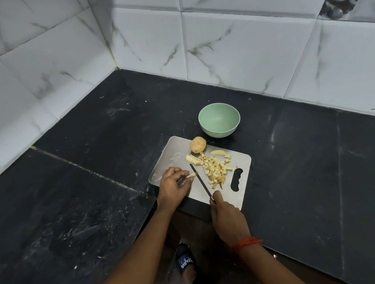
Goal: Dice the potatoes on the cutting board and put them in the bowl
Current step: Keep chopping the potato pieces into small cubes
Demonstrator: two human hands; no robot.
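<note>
The dark stone surface [91, 178] carries a metal cutting board [171, 153] whose near corner hangs past the edge, so it looks stiff and smooth and may slide or tip under a hard push. Just beyond the board stands the green bowl [218, 131], with nothing in it; it seems light and easy to take by the rim. At the board's far edge lies a whole potato [197, 144], firm, round and apt to roll, best steadied from above until it has a flat cut face. The heap of diced potato [213, 168] sits mid-board, to the right of the blade; the cubes are probably damp and clingy, so scooping or scraping them should beat picking at them. The right hand [227, 217] is wrapped round the handle of the knife [201, 181], whose narrow blade rests on the board. The left hand [173, 186], fingers curled, pinches a small potato strip [192, 175] against the board left of the blade; it is slippery and short, so fingertips belong tucked back.
</note>
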